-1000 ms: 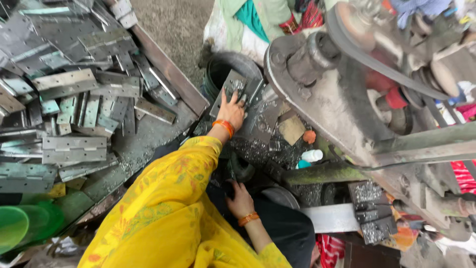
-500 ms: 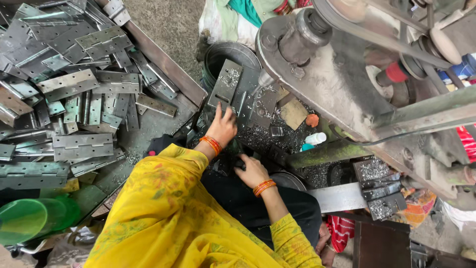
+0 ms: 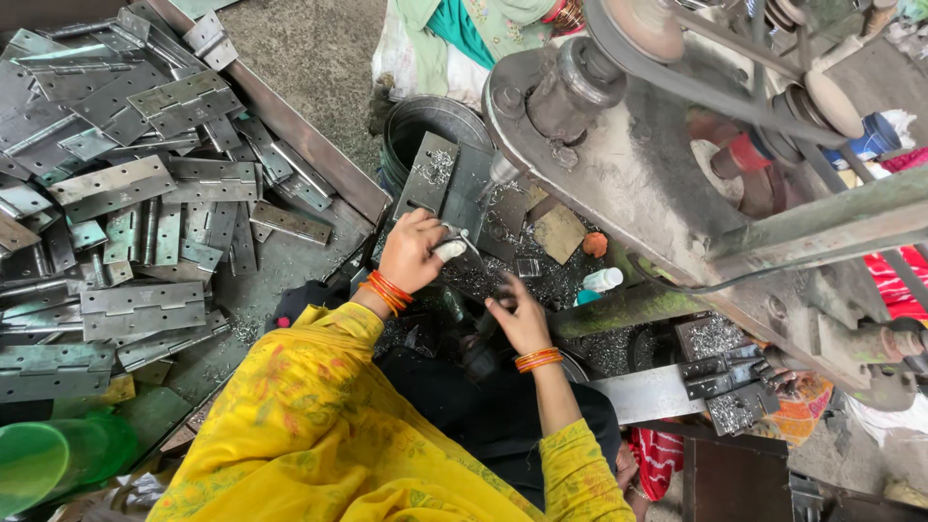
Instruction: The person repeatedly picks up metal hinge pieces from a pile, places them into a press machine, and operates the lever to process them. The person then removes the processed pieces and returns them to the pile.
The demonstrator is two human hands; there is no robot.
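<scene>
My left hand (image 3: 411, 253), fingers curled, grips a flat grey steel hinge plate (image 3: 462, 253) on the swarf-strewn machine bed (image 3: 541, 280); my right hand (image 3: 519, 317), half-open, touches its near end; loose grey hinges (image 3: 145, 193) heaped far left.

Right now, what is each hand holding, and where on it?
The left hand grips a metal hinge plate by its near end. The right hand rests beside it; whether it grips cannot be told.

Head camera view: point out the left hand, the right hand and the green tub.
left hand (image 3: 411, 253), head view, back of hand.
right hand (image 3: 520, 319), head view, back of hand.
green tub (image 3: 43, 462), head view, rim.
</scene>
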